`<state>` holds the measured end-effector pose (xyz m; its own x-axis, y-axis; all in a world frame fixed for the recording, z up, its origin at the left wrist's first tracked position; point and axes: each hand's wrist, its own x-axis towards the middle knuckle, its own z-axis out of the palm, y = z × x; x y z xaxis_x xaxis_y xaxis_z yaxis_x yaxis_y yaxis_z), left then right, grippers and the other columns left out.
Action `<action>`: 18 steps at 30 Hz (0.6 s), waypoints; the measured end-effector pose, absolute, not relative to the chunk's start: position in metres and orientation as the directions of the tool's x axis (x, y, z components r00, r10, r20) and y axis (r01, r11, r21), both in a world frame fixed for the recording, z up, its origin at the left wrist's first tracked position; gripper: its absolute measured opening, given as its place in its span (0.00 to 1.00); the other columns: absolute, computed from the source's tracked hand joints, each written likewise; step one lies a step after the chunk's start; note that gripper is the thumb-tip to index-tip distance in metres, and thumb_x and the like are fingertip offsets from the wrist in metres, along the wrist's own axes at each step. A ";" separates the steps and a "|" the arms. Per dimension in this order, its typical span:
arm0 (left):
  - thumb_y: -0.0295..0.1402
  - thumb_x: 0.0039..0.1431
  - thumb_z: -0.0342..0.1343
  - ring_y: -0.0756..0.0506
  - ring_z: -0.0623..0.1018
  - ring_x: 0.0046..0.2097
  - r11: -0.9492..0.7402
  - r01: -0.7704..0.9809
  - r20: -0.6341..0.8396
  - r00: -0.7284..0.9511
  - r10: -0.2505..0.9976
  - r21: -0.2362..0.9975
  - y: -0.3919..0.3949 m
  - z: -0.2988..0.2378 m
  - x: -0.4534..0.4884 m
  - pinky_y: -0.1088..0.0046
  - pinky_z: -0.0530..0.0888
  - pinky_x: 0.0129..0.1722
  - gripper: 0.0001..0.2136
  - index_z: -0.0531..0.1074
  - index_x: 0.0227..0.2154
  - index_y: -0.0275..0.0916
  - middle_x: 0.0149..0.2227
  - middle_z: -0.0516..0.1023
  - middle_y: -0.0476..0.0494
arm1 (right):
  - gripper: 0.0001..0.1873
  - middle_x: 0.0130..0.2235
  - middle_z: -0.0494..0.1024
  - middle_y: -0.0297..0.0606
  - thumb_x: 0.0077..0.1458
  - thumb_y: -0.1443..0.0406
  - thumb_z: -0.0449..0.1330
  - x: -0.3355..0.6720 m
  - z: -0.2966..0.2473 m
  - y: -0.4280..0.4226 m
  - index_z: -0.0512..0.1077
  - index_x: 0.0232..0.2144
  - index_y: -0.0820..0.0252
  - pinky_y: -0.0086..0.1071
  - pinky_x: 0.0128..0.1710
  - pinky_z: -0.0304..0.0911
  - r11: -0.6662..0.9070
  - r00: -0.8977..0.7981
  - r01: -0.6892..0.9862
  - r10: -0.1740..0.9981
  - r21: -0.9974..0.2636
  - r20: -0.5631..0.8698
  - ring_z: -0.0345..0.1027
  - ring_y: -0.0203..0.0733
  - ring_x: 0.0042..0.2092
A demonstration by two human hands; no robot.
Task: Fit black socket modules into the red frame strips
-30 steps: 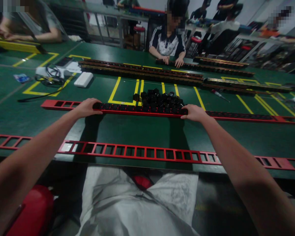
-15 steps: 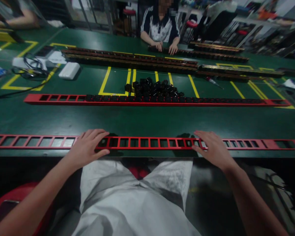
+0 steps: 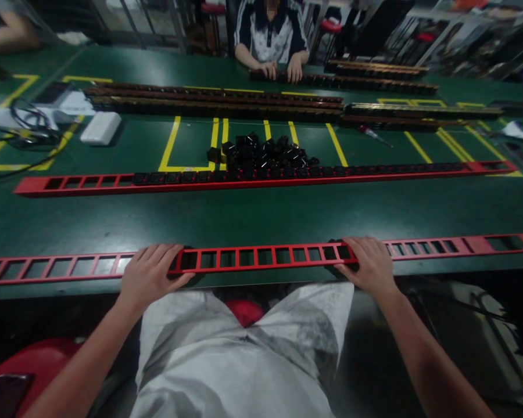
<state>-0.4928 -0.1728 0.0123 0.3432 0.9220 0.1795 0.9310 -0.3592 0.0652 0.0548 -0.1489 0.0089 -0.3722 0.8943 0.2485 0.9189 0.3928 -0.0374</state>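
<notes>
A long red slotted rail (image 3: 264, 256) with a row of rectangular openings lies along the front edge of the green table. My left hand (image 3: 151, 270) is closed over it left of centre, fingers at the far side and thumb at the near side. Right of centre, my right hand (image 3: 368, 264) grips the same rail in the same way. Beyond it lies a second red rail (image 3: 192, 181), with black sockets (image 3: 287, 172) filling most of its openings; several openings at its left end are bare. A heap of loose black sockets (image 3: 253, 152) sits just behind that rail.
Dark assembled strips (image 3: 218, 101) lie farther back. A co-worker's hands (image 3: 281, 71) rest on another strip (image 3: 366, 84). A white box (image 3: 101, 128) and black cables (image 3: 24, 125) are at the left, a screwdriver (image 3: 375, 136) at the right. A red stool (image 3: 39, 371) holds a phone (image 3: 7, 395).
Both hands have closed onto the near rail from a looser, more open pose. The view has shifted and tilted slightly, so the rails now slope up to the right.
</notes>
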 end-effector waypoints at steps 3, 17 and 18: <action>0.49 0.60 0.58 0.34 0.79 0.47 -0.372 0.927 0.241 0.351 0.905 0.043 -0.177 0.007 -0.495 0.56 0.72 0.47 0.24 0.70 0.56 0.45 0.47 0.80 0.38 | 0.35 0.52 0.78 0.51 0.58 0.47 0.59 0.058 0.002 -0.151 0.65 0.63 0.55 0.58 0.57 0.61 0.403 -0.375 0.914 0.882 -0.045 0.286 0.71 0.63 0.52; 0.45 0.60 0.60 0.34 0.80 0.44 -0.409 0.912 0.274 0.387 0.881 0.025 -0.178 0.007 -0.498 0.55 0.74 0.44 0.28 0.63 0.62 0.48 0.46 0.81 0.38 | 0.39 0.52 0.78 0.49 0.58 0.50 0.59 0.060 -0.001 -0.154 0.58 0.68 0.54 0.58 0.59 0.62 0.455 -0.422 0.890 0.846 -0.028 0.327 0.72 0.61 0.53; 0.46 0.60 0.59 0.34 0.80 0.45 -0.396 0.918 0.266 0.375 0.888 0.026 -0.178 0.007 -0.498 0.55 0.74 0.44 0.26 0.65 0.60 0.48 0.46 0.81 0.38 | 0.39 0.52 0.78 0.49 0.59 0.50 0.59 0.060 -0.001 -0.153 0.59 0.68 0.54 0.57 0.59 0.61 0.448 -0.417 0.893 0.849 -0.024 0.323 0.72 0.61 0.53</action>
